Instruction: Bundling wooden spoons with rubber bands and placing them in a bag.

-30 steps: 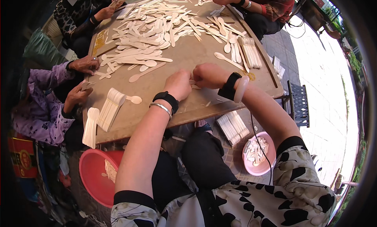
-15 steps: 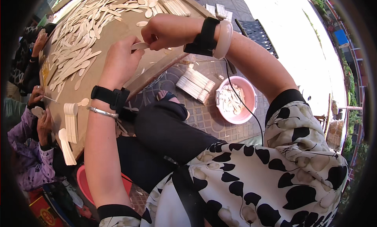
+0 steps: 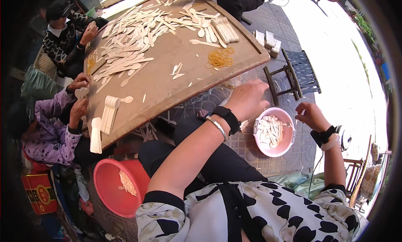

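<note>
My left hand (image 3: 247, 100) hangs over the floor beside the table, just above and left of a light pink basin (image 3: 287, 142). Its fingers and thumb are apart, and I see nothing held. On the basin's other side is my right hand (image 3: 314, 116), fingers loosely bent and apart with nothing visible in them. Wooden spoon pieces (image 3: 270, 131) fill the basin's bottom, and one lies near its right rim. Bundled wooden sticks below my left hand are mostly hidden by it.
The brown table (image 3: 167, 87) bears a heap of wooden spoons (image 3: 134, 45), a stacked row (image 3: 225, 30), and yellow rubber bands (image 3: 220, 57). A red bucket (image 3: 109, 191) stands lower left. A folding stool (image 3: 299, 72) stands right of the table. Co-workers sit at the left and far edges.
Both hands have left the table and moved right, to either side of the pink basin. The wooden spoon they held is no longer in them. My view has shifted too.
</note>
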Motion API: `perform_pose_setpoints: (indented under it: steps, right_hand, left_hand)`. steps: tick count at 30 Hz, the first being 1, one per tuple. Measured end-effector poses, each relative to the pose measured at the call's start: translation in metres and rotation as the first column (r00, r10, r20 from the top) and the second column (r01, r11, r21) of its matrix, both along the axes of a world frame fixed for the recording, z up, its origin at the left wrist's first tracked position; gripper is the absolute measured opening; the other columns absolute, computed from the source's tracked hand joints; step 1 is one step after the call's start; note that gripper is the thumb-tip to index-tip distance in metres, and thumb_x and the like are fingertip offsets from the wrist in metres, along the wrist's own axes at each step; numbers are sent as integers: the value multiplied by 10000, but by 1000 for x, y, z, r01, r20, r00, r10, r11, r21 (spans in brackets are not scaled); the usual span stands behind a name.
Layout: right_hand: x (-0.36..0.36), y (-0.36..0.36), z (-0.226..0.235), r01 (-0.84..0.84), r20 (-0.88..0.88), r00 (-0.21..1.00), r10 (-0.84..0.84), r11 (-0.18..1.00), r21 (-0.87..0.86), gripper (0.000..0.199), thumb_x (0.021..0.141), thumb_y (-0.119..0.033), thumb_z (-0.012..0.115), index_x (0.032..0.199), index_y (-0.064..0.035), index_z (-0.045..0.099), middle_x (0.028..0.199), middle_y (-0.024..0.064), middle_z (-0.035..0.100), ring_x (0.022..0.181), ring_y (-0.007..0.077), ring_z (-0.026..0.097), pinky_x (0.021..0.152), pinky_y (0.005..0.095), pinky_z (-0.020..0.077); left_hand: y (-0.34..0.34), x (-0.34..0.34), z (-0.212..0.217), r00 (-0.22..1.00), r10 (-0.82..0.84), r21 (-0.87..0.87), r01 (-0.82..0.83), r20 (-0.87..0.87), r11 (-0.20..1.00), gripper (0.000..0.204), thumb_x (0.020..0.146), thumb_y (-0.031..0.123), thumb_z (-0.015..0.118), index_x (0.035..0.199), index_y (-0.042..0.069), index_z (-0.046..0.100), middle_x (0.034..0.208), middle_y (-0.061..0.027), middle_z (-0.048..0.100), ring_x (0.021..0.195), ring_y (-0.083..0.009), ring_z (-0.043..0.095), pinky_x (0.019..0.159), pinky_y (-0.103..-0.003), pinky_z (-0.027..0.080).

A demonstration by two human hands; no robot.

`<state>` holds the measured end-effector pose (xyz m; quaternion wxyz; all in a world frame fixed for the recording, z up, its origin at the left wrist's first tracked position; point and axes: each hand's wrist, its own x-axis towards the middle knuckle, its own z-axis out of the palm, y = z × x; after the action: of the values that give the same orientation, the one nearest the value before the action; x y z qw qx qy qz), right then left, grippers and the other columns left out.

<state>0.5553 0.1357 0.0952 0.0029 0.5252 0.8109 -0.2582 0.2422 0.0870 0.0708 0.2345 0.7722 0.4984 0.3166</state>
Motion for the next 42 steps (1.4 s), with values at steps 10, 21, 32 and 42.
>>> perform_pose_setpoints:
  steps: [10,21,32,42]
  right_hand:
    - [-250,68,-5,-484,-445,772,454,874,52,107,879,-78,716,908,9,662,729,57,633,660,109,589,607,270,477]
    - [-335,80,-22,-488,-448,767,459,871,56,121,823,-129,720,890,-29,703,803,131,697,756,259,686,700,361,529]
    - [-297,77,-12,-422,-421,800,427,900,111,120,831,-136,717,900,-40,697,807,121,696,764,266,683,697,368,531]
    - [-283,64,-1,-406,-417,790,449,893,193,100,842,-137,716,887,-54,683,805,118,679,760,270,674,697,366,529]
  left_hand:
    - [-11,-224,-26,673,674,-60,-720,-306,692,420,764,207,789,1126,43,652,1123,-139,634,1089,-311,616,917,-414,511]
    - [60,-249,-63,737,487,-310,-654,-469,690,192,780,184,758,917,62,702,939,-157,718,931,-333,682,828,-420,528]
    - [46,-225,-55,713,480,-119,-612,-511,782,126,830,127,640,901,38,693,971,-208,701,951,-388,672,847,-468,520]
    - [56,-224,-40,716,455,-355,-675,-530,647,226,818,128,688,1007,9,723,1087,-219,703,1049,-371,673,912,-445,528]
